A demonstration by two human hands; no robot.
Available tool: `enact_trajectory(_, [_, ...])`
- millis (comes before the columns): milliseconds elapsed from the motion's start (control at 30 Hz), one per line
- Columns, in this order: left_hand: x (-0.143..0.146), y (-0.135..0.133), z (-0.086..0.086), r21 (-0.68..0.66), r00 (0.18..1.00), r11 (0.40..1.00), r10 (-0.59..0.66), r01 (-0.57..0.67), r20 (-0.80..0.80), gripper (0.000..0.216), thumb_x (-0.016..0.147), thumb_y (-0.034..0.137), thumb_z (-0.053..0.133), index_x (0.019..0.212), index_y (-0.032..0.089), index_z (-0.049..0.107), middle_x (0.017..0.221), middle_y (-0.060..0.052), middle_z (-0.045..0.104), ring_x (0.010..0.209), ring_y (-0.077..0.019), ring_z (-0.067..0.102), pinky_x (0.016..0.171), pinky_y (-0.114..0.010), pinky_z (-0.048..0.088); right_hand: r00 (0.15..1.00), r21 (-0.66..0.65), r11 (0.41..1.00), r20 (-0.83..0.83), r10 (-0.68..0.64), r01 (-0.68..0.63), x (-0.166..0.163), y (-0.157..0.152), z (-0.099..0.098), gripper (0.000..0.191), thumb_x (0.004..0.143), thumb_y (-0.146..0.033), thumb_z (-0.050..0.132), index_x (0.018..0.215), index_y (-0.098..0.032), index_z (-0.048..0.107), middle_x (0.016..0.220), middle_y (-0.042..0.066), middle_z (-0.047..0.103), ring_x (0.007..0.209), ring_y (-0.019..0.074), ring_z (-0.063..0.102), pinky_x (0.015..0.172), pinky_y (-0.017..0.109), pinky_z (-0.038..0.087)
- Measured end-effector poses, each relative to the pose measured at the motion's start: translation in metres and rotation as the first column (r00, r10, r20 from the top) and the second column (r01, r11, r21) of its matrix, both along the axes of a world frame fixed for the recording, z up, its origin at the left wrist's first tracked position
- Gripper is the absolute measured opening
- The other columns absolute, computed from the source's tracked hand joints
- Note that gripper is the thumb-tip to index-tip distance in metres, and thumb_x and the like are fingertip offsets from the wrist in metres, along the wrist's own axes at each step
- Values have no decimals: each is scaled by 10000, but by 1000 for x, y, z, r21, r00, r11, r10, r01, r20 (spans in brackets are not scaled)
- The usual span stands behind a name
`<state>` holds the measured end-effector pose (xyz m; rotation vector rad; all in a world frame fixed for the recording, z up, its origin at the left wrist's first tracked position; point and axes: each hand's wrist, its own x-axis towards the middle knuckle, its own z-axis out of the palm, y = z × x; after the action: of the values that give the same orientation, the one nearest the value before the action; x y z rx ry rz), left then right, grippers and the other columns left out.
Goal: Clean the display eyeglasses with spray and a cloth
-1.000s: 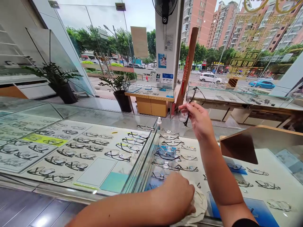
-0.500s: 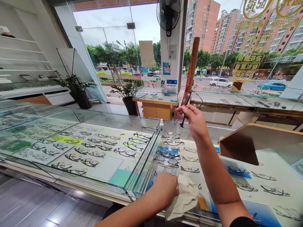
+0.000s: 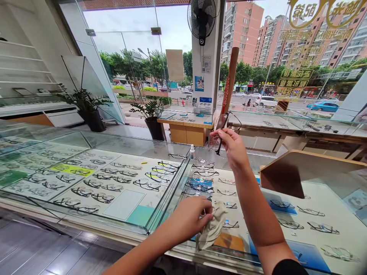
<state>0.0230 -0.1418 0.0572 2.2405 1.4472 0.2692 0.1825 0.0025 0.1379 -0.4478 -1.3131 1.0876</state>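
Observation:
My right hand (image 3: pixel 235 147) is raised over the glass counter, thumb and fingers pinching a pair of eyeglasses (image 3: pixel 226 117). The dark frame is held on edge, one temple curving out to the right; part of it is hidden behind my fingers. Lower down, my left hand (image 3: pixel 192 214) is closed on a crumpled beige cloth (image 3: pixel 213 226), which hangs over the counter's near edge. The cloth and the glasses are apart. Beyond my left hand, a small white spray bottle (image 3: pixel 192 152) stands on the glass.
Glass display cases (image 3: pixel 94 142) hold rows of eyeglasses on both sides. A brown wooden stand (image 3: pixel 282 177) rises on the right counter. An orange-brown piece (image 3: pixel 228 242) lies beside the cloth. Farther off are potted plants (image 3: pixel 92 118) and a wall fan (image 3: pixel 202 19).
My left hand has risen slightly, lifting and folding the cloth, so more of the orange-brown piece shows. My right hand still holds the glasses. The view has shifted a little.

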Motion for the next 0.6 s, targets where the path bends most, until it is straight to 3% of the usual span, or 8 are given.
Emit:
enact_trajectory(167, [-6, 0, 15, 6, 973, 996, 89, -93, 211, 160, 975, 300, 505, 868, 216, 589, 834, -3, 686, 773, -187, 599, 676, -292, 384, 1000, 7, 1000, 13, 21, -21, 2, 0, 0, 224, 868, -461, 784, 868, -237, 778, 969, 44, 797, 907, 186, 671, 919, 352, 515])
enact_trajectory(267, [-16, 11, 21, 7, 907, 981, 177, -194, 382, 222, 1010, 367, 480, 850, 223, 533, 742, 17, 602, 700, -179, 540, 634, -289, 363, 999, 12, 999, 30, 30, -30, 2, -1, 1, 214, 874, -455, 774, 862, -242, 777, 956, 41, 791, 886, 187, 660, 893, 353, 516])
enact_trajectory(433, [-46, 46, 37, 75, 674, 923, 218, -377, 706, 282, 984, 464, 580, 864, 209, 558, 750, 21, 578, 696, -160, 542, 650, -274, 426, 992, 10, 996, 95, 87, -89, 2, -10, 3, 208, 901, -440, 749, 862, -241, 791, 969, 44, 791, 885, 189, 646, 899, 354, 501])
enact_trajectory(600, [-58, 87, 69, 115, 446, 879, 118, -462, 887, 360, 900, 525, 707, 872, 202, 550, 811, 5, 623, 725, -154, 598, 665, -280, 519, 975, 5, 984, 140, 174, -177, -2, -20, 5, 199, 928, -402, 728, 861, -229, 801, 964, 45, 790, 857, 177, 624, 860, 335, 480])
